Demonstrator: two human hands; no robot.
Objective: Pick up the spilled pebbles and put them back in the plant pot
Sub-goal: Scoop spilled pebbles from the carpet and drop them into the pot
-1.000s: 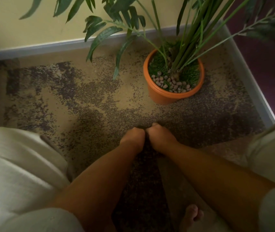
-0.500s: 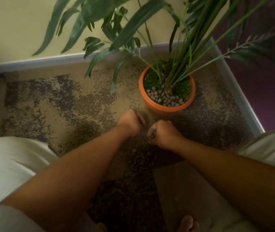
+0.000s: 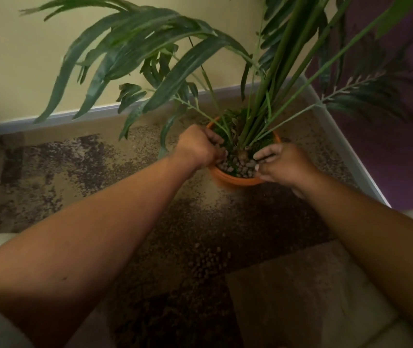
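— How's your grip?

— My left hand (image 3: 197, 146) is curled loosely over the orange plant pot (image 3: 235, 180); whether pebbles remain inside it, I cannot tell. My right hand (image 3: 282, 163) has its fingers (image 3: 265, 154) parted, holding nothing visible.

— And the pebbles?

— Light, hard, round; likely to roll, so scoop them in cupped palms. Many lie beneath my hands in the pot, around the palm stems (image 3: 258, 126). The spilled pebbles (image 3: 208, 263) sit on the carpet (image 3: 62, 172), well behind both wrists.

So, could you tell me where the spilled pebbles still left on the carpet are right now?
In the head view they lie low and centre on the carpet, a loose pile of pebbles between the two forearms, nearer the person than the orange pot.
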